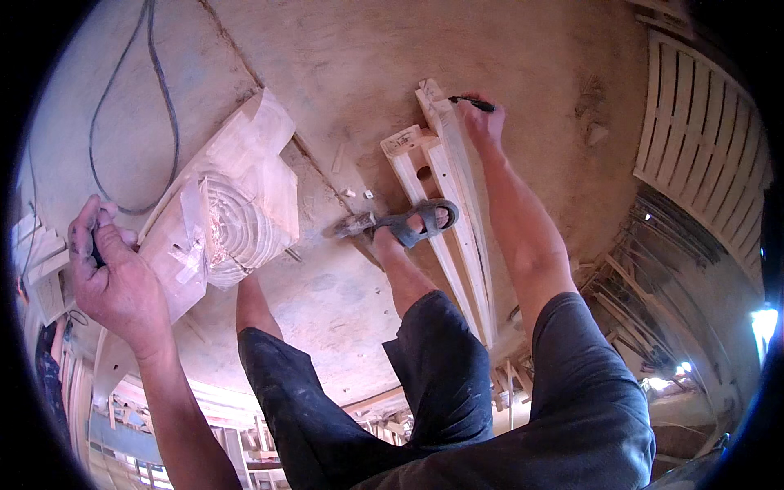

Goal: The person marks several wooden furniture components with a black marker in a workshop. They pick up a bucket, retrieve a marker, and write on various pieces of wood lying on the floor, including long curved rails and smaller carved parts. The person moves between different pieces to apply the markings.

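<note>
My right hand [485, 124] is closed on a slim black marker [476, 104]. The marker's tip is at the far end of a long pale timber beam [442, 120], where dark marks show. Beside that beam lies a second, shorter-reaching timber [403, 162] with a round hole and dark marks on its end. My left hand [116, 273] is raised at the left with its fingers curled around something dark that I cannot make out. Just to its right stands a large wooden block [245, 216] with ring grain and loose chips on its face.
My sandalled foot [416, 224] rests on the timbers. A dark cable [169, 110] loops over the dusty floor at the far left. A slatted wooden panel [701, 135] stands at the right, near stacked strips [629, 298]. Small wood scraps [359, 193] lie between block and timbers.
</note>
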A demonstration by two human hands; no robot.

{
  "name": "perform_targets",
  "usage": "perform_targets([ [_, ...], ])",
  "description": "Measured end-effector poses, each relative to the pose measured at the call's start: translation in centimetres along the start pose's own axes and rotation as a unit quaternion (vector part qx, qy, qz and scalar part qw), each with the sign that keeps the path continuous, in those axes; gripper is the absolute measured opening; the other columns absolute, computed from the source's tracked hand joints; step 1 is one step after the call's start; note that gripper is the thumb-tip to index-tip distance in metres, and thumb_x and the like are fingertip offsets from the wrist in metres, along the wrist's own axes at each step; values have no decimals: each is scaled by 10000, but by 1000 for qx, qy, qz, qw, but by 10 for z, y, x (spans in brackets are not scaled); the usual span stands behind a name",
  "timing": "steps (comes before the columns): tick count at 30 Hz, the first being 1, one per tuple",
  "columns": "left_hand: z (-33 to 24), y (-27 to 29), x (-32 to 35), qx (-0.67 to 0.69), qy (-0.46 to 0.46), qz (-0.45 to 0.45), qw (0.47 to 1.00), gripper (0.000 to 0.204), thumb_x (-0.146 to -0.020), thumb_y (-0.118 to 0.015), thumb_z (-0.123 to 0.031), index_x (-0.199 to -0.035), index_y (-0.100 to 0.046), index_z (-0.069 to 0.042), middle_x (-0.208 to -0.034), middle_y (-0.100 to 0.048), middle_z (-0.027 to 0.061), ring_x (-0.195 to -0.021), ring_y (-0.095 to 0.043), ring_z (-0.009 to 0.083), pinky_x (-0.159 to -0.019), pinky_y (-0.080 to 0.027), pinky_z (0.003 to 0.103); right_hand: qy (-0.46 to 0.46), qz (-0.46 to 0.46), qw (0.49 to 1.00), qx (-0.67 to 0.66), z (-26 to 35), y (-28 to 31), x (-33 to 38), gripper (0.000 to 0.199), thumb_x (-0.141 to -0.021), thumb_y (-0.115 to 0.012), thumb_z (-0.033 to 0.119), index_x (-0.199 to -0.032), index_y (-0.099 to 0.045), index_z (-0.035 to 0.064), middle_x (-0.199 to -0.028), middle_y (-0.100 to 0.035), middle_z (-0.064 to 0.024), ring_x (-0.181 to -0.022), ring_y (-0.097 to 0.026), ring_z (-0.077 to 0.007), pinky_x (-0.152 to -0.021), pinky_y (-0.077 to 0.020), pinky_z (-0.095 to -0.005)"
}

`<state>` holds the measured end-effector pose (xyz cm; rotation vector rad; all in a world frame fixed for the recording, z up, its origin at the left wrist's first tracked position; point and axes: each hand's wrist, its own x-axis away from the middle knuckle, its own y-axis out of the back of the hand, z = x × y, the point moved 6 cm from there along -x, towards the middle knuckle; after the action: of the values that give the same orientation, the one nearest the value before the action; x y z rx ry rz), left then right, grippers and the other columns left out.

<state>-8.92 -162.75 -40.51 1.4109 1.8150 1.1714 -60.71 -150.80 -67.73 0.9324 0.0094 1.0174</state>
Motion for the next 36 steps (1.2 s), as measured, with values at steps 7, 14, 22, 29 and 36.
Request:
perform_targets([
  [7, 3, -1, -6, 60, -14, -1, 998, 184, -966, -519, -45, -1088, -646, 9, -959, -655, 36, -708, -528, 97, -630, -446, 233, -111, 25, 993, -31, -8, 10, 24, 226, -733, -686, 170, -904, -724, 27, -772, -692, -45, -723, -624, -125, -678, -505, -277],
  [14, 9, -2, -11, 97, -44, 30, 994, 206, -934, -503, -3, -1083, -634, 52, -977, -653, 125, -881, -629, 206, -769, -495, 302, -157, 20, 987, -31, 32, 45, 158, 235, -735, -695, 165, -922, -719, 24, -804, -697, -60, -783, -634, -146, -732, -509, -298],
  [22, 35, -15, -27, 211, 142, 196, 947, 276, -896, -524, 2, -1147, -615, 71, -970, -681, 128, -793, -656, 181, -732, -529, 308, -260, 74, 960, -74, 134, 138, 359, 226, -745, -672, 143, -941, -723, 44, -798, -659, -21, -732, -579, -115, -690, -471, -264],
  [29, 73, -16, -27, 127, 71, 323, 935, 362, -890, -508, 16, -1242, -576, 63, -1039, -702, 155, -895, -672, 184, -804, -527, 288, -357, -105, 915, -156, 141, 242, 568, 277, -788, -640, 95, -1053, -683, 25, -745, -626, -22, -610, -570, -98, -543, -456, -236],
  [36, 104, 11, -30, 33, -15, 344, 938, 407, -870, -505, 2, -1270, -570, 44, -1047, -704, 156, -950, -672, 214, -853, -507, 304, -436, -205, 847, -222, 153, 194, 689, 317, -801, -634, 61, -1107, -644, -22, -746, -623, -61, -616, -593, -132, -550, -479, -251],
])
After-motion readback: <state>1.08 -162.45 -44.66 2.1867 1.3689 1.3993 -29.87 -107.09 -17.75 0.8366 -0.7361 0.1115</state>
